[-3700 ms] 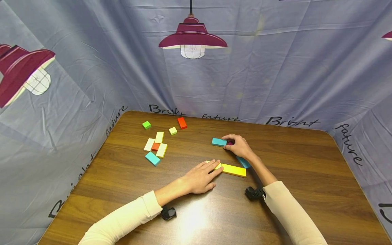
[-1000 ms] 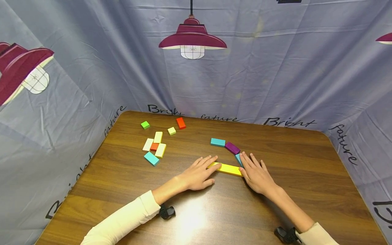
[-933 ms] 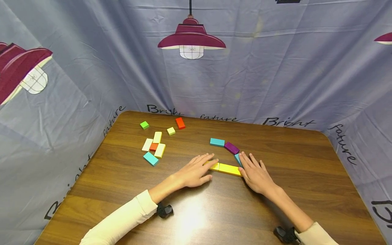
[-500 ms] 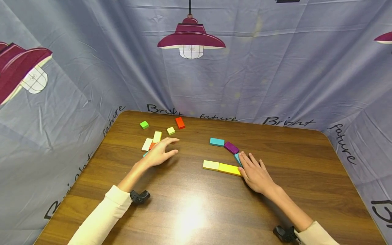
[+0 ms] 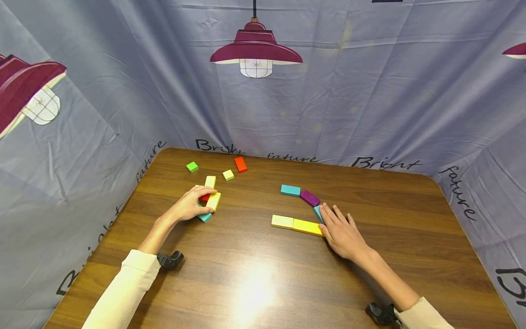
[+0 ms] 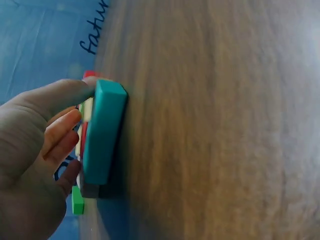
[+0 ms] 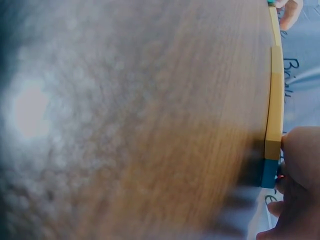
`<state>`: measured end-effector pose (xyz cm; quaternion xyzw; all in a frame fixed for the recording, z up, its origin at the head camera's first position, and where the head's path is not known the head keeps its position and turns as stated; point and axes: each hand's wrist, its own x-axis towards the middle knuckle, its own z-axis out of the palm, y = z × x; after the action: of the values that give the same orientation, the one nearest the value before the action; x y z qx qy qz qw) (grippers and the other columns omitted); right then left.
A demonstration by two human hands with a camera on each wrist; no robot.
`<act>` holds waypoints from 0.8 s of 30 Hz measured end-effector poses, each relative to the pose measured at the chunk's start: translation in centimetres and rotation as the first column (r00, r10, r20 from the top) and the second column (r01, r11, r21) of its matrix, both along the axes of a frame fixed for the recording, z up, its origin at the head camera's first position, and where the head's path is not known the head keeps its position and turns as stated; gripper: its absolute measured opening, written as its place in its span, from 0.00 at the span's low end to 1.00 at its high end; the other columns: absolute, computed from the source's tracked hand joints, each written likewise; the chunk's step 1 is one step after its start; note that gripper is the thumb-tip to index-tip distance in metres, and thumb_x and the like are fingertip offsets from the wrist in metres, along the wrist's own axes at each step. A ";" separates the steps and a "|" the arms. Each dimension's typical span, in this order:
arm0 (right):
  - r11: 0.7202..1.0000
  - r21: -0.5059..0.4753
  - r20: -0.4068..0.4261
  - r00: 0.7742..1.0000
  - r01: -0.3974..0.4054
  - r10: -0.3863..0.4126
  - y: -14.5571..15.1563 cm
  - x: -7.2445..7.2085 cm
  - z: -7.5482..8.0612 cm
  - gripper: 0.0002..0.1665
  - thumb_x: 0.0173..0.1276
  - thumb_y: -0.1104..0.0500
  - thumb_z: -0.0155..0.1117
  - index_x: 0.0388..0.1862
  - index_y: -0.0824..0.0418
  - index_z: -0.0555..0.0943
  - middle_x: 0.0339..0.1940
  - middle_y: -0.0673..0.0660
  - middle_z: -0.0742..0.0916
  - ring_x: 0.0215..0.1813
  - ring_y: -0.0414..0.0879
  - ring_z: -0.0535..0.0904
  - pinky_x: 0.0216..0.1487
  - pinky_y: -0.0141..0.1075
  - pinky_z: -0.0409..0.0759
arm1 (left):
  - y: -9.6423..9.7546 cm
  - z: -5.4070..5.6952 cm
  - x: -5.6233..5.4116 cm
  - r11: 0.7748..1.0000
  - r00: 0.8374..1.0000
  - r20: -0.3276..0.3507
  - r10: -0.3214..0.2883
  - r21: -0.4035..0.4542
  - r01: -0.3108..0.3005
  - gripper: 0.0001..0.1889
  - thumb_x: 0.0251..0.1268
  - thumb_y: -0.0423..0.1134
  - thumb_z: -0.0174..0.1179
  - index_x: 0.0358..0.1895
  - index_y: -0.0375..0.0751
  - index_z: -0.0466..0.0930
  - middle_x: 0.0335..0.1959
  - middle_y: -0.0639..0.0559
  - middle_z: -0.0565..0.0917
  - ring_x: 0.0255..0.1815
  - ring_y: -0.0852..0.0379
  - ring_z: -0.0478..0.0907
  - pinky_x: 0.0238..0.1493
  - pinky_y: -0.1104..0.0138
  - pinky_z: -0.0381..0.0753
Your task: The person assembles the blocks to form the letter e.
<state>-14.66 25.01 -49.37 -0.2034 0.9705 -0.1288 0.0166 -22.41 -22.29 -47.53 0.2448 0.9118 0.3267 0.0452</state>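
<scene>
My left hand (image 5: 191, 204) is at the block cluster on the left, thumb and fingertip at the two ends of a pale yellow block (image 5: 214, 201), pinching it. A teal block (image 6: 106, 132) lies just in front, partly under the hand in the head view. My right hand (image 5: 343, 232) lies flat with straight fingers over a blue block (image 5: 318, 213), its thumb at the right end of a long yellow block (image 5: 307, 227). A shorter pale yellow block (image 5: 282, 221) abuts that one's left end. A purple block (image 5: 310, 198) and another blue block (image 5: 290, 190) continue the curve above.
Beside the left hand lie another yellow block (image 5: 210, 181) and a red block (image 5: 204, 198). Farther back are a green block (image 5: 192, 167), a small pale block (image 5: 228, 175) and a red block (image 5: 240, 164). A curtain (image 5: 337, 100) stands behind the wooden table (image 5: 255, 265).
My left hand has left the yellow row and moved left to the cluster. Earlier, my right hand let go of the purple block and came down onto the blue one, where it stays.
</scene>
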 end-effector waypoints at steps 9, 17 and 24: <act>1.000 0.008 -0.002 1.000 -0.001 0.001 -0.1 0.0 0.0 0.35 0.83 0.50 0.44 0.80 0.67 0.55 0.79 0.65 0.60 0.77 0.67 0.52 0.68 0.71 0.48 | -0.4 0.6 -0.6 0.992 0.997 0.073 -0.039 -0.117 0.047 0.35 0.58 0.36 0.70 0.69 0.31 0.70 0.69 0.33 0.69 0.70 0.32 0.59 0.68 0.38 0.57; 1.000 0.011 -0.003 1.000 -0.001 0.001 0.0 0.0 -0.1 0.35 0.83 0.50 0.43 0.80 0.67 0.55 0.79 0.65 0.60 0.77 0.67 0.52 0.68 0.71 0.48 | 0.1 0.9 -1.0 0.982 0.998 0.068 -0.010 -0.187 0.022 0.35 0.53 0.38 0.71 0.66 0.32 0.72 0.66 0.33 0.72 0.67 0.33 0.63 0.65 0.39 0.61; 1.000 0.004 0.003 1.000 -0.003 0.003 -0.1 0.0 -0.1 0.35 0.83 0.51 0.44 0.80 0.67 0.54 0.79 0.65 0.60 0.77 0.67 0.52 0.68 0.71 0.48 | 0.4 0.7 -1.1 0.989 0.998 0.062 0.014 -0.148 -0.005 0.33 0.51 0.38 0.73 0.62 0.33 0.74 0.60 0.35 0.74 0.62 0.36 0.66 0.62 0.42 0.64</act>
<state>-14.66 24.90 -49.49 -0.2043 0.9705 -0.1269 0.0188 -23.56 -21.87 -46.86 0.2261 0.9328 0.2658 0.0901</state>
